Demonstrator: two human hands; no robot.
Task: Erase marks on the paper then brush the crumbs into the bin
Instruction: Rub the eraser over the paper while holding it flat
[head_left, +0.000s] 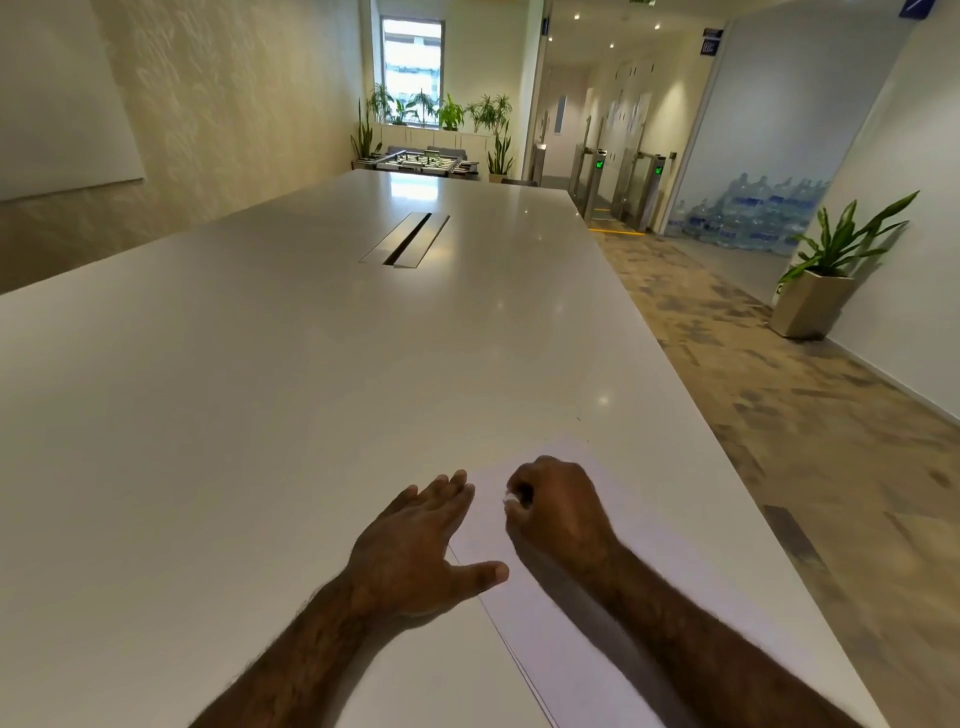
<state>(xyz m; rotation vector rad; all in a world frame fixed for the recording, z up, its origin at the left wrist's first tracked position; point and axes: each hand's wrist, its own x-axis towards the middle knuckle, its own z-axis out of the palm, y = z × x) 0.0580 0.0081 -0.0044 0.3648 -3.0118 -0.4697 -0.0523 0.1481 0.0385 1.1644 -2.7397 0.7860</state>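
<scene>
A white sheet of paper (670, 561) lies on the white table (260, 415) near its right edge. My left hand (415, 545) rests flat with fingers spread on the paper's left edge, its thumb on the sheet. My right hand (558, 506) is a fist pressed down on the paper's upper part, shut on a small white eraser (511, 500) that peeks out between the fingers. Marks on the paper are too faint to make out. No bin or crumbs show.
A metal cable slot (405, 239) sits in the table's middle, farther away. The table's right edge (727, 467) drops to carpeted floor. A potted plant (826, 280) stands by the right wall.
</scene>
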